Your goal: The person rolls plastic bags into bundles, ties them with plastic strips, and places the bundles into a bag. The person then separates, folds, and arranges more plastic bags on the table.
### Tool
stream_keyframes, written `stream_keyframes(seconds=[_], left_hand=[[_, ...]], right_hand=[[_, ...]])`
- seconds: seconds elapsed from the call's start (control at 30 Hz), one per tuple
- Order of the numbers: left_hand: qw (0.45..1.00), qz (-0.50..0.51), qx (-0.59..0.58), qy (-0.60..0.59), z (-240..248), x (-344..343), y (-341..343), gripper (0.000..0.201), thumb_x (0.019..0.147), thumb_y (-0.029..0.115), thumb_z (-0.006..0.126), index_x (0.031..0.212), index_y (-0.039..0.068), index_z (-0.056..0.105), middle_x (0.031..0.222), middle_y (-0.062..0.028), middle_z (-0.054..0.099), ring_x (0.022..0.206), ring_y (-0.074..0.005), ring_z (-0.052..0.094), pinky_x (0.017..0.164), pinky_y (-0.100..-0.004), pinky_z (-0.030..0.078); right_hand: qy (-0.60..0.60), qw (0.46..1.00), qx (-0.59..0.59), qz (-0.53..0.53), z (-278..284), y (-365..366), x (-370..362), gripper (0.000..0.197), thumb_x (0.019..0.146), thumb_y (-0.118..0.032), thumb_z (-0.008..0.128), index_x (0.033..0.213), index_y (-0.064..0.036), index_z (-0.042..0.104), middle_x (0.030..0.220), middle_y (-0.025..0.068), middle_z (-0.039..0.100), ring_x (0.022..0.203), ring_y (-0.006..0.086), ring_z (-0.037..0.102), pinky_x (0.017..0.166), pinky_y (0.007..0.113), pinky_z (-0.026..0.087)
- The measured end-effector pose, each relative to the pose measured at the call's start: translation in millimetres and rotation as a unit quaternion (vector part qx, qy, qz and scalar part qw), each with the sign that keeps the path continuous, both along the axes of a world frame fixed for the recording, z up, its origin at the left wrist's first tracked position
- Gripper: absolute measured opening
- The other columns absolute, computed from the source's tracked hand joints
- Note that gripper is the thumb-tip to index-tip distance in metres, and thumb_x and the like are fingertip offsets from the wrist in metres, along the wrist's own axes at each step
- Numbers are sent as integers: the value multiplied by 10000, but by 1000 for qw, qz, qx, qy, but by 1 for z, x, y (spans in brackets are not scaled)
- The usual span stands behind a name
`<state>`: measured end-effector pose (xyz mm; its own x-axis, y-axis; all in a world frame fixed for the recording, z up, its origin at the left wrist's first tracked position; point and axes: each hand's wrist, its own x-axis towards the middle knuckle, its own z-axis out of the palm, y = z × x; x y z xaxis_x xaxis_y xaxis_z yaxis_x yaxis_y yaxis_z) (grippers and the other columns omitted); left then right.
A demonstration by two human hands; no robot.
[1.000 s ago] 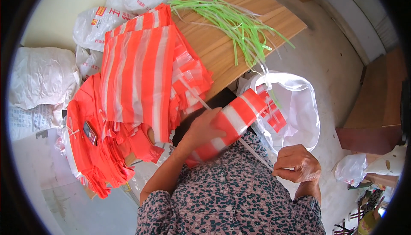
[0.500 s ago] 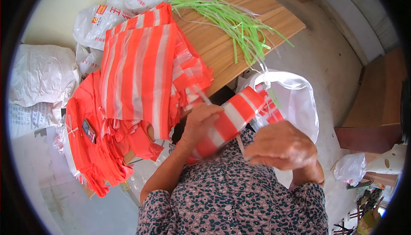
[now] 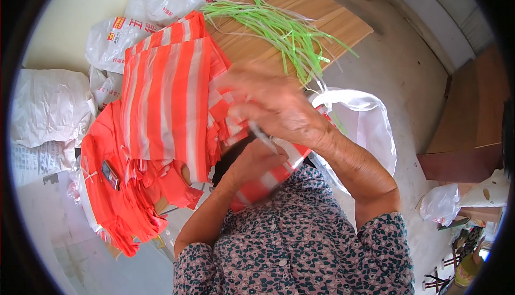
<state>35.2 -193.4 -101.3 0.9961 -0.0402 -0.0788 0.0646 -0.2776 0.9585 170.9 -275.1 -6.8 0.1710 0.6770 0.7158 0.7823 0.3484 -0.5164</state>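
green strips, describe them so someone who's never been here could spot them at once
Find the wooden tabletop at the top of the picture, beyond the blurred right hand. On it, right of the striped pile, the green strips lie in a loose tangle. They are thin and bright green; the pile has broad red and white bands.

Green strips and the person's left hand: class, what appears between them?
In the head view, the right hand, blurred, appears between the left hand and the green strips.
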Motion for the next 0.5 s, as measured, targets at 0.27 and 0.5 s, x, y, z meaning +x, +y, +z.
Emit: stream_keyframes(seconds=[0.27,0.5], left_hand=[[997,7,-77,8,-8,-2,7,142,832,136,629,903,18,663,846,-85,672,819,-181,637,776,-294,485],[981,70,-164,82,-2,3,4,143,885,124,597,939,7,659,837,-32,634,780,-121,596,744,-262,478]], right_hand=[[7,972,-231,-50,-44,-65,1,180,719,-24,691,891,-74,686,1025,108,641,1057,282,576,971,439,417],[-69,954,-248,-152,-74,-82,-5,149,725,-73,699,873,-92,694,1094,125,605,1221,313,469,1096,523,266]])
